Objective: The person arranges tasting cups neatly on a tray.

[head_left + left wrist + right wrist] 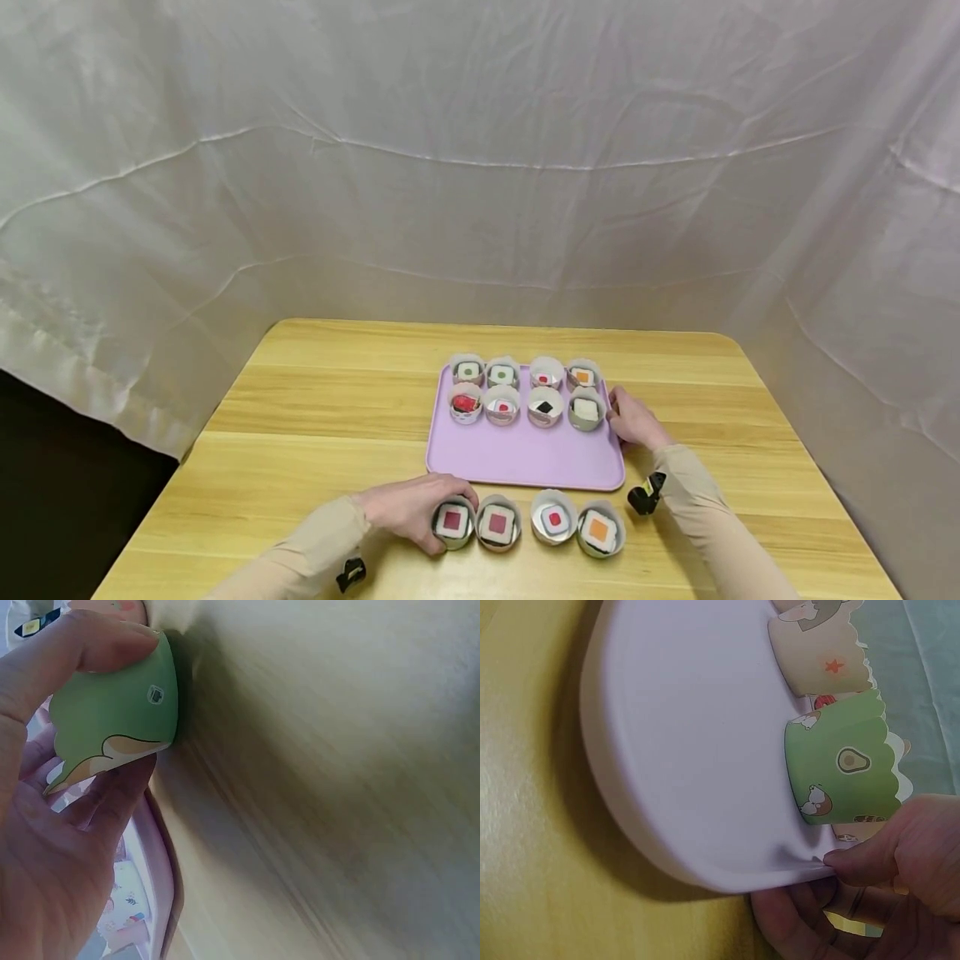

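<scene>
My left hand point(415, 507) curls round a green paper baking cup point(124, 705) with a toy sushi roll point(452, 520) inside, white with a dark red square. In the left wrist view the thumb lies along one side of the cup and fingers along the other. Beside it stands a second cup with a similar roll point(497, 524). My right hand point(634, 418) pinches the right rim of a pink tray point(517, 457), thumb on top and fingers below. A green cup point(844, 761) with an avocado print stands on the tray close to that thumb.
Two rows of paper cups holding sushi pieces fill the tray's far half. In front of it, right of the left hand, stand a cup with a red-centred roll point(554, 520) and one with an orange-centred roll point(598, 530). Grey cloth point(480, 217) hangs behind the wooden table point(322, 400).
</scene>
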Tool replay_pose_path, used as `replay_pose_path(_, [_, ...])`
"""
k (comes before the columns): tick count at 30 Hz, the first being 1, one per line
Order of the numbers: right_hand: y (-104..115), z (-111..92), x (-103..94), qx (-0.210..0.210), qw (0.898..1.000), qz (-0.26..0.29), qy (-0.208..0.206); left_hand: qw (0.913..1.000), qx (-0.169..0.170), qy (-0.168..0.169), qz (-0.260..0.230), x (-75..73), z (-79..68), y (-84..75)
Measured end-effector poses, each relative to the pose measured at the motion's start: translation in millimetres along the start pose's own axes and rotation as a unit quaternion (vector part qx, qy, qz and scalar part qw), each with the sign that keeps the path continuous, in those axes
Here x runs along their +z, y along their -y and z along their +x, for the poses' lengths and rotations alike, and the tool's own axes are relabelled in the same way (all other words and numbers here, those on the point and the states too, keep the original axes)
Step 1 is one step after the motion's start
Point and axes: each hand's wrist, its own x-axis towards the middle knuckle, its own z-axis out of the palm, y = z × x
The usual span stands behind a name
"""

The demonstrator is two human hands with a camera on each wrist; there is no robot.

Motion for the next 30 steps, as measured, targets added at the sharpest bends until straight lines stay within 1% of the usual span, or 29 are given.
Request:
replay_pose_path(3, [1,0,0.3,0.007,1.000,0.004,0.000,1.0000,0.001,-0.005,0.004,-2.4,0.3,-0.4])
replay_pose_path(5, [1,0,0.5,0.001,1.000,0.003,0.001,0.9999,-0.001,-0.011,0.005,-4.6,0.6,-0.8])
replay_pose_path(12, [0,0,1.7,0.005,1.000,0.003,-0.001,0.9995,-0.010,-0.029,0.001,-12.8,-0.1,-2.8])
replay_pose_path(16, [-1,0,1.8,0.000,1.000,0.003,-0.002,0.9990,-0.007,-0.043,-0.006,-17.9,-0.7,-3.1])
replay_pose_path(23, [-1,-1,2.6,0.001,1.000,0.004,-0.003,0.9974,0.019,-0.069,-0.010,-31.3,0.4,-1.3])
replay_pose_path(30, [-2,-1,2.2,-0.005,1.000,-0.002,-0.006,0.9962,0.022,-0.084,-0.010,-42.9,4.1,-1.1])
